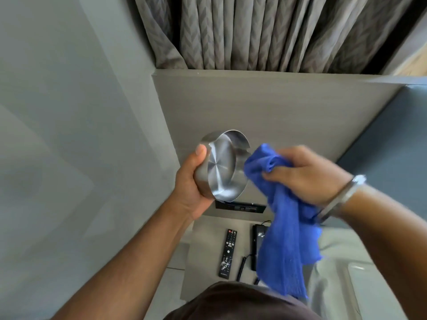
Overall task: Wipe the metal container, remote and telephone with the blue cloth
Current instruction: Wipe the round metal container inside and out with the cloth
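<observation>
My left hand (191,183) grips a round metal container (221,167) by its side wall, lifted in the air and tilted so its shiny inside faces me. My right hand (307,174) holds a bunched blue cloth (286,232). The cloth's top touches the container's right rim, and the rest hangs down. Below, on a small grey bedside table (205,257), lies a black remote (228,254). Next to it on the right is a black telephone (257,241), partly hidden by the cloth, with its cord trailing forward.
A grey wall fills the left. A grey headboard panel (265,107) stands behind the table, with a dark switch plate (240,207) low on it. Grey curtains (254,31) hang beyond. A bed with light bedding (342,262) lies to the right.
</observation>
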Demonstrator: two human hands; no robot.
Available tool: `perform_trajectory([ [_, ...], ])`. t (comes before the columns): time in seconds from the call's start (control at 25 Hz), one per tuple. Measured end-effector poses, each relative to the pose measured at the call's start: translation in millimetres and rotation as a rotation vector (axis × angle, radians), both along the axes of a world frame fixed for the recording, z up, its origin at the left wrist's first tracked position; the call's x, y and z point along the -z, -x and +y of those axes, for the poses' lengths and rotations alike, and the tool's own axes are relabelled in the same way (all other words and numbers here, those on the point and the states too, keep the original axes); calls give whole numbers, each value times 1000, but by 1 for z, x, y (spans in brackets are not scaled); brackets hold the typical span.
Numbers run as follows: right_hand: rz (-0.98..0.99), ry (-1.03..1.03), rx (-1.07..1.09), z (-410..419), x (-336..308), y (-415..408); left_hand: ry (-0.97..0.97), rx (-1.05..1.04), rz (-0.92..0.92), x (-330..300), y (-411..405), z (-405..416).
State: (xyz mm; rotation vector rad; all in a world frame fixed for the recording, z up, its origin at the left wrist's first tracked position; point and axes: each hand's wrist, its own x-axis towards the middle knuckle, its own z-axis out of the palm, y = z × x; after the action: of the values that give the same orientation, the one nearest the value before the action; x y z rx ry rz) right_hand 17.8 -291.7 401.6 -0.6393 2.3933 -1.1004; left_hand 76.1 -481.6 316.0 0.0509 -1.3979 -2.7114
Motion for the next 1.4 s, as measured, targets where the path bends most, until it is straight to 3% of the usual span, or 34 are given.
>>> perform_trajectory([
  [0.08, 257, 4, 90, 14, -17, 11, -39, -19, 7, -1, 4, 0],
  [0.16, 431, -46, 3, 9, -22, 9, -67, 17, -3, -2, 5, 6],
  [0.24, 550, -207, -131, -8, -10, -2, -74, 84, -18, -3, 6, 12],
  [0.32, 664, -419, -137, -28, 8, -14, -49, 110, -36, -4, 6, 16],
  [0.4, 701, -488, -141, -40, 19, -22, -74, 89, -61, -4, 5, 15],
  [0.48, 660, -401, -228, -46, 21, -26, -139, 49, -92, 0, 2, 12],
  [0.56, 423, -223, -337, -48, 18, -26, -220, 35, -128, 7, -3, 12],
  [0.64, 151, -40, -306, -43, 5, -19, -332, 52, -164, 13, -6, 14],
  [0.68, 112, 8, -227, -39, -1, -12, -383, 43, -183, 15, -7, 15],
  [0.8, 409, -9, 31, -29, -16, 6, -481, 5, -273, 19, -8, 14],
  [0.92, 619, -258, 29, -48, -15, 7, -486, 55, -293, 18, -6, 20],
  [1.0, 620, -337, 10, -64, -5, 7, -515, 58, -282, 21, -7, 24],
  [1.24, 454, -240, -44, -84, 16, 17, -501, 74, -231, 27, -16, 20],
  [1.4, 289, -12, -142, -91, 23, 7, -437, 105, -239, 26, -16, 22],
])
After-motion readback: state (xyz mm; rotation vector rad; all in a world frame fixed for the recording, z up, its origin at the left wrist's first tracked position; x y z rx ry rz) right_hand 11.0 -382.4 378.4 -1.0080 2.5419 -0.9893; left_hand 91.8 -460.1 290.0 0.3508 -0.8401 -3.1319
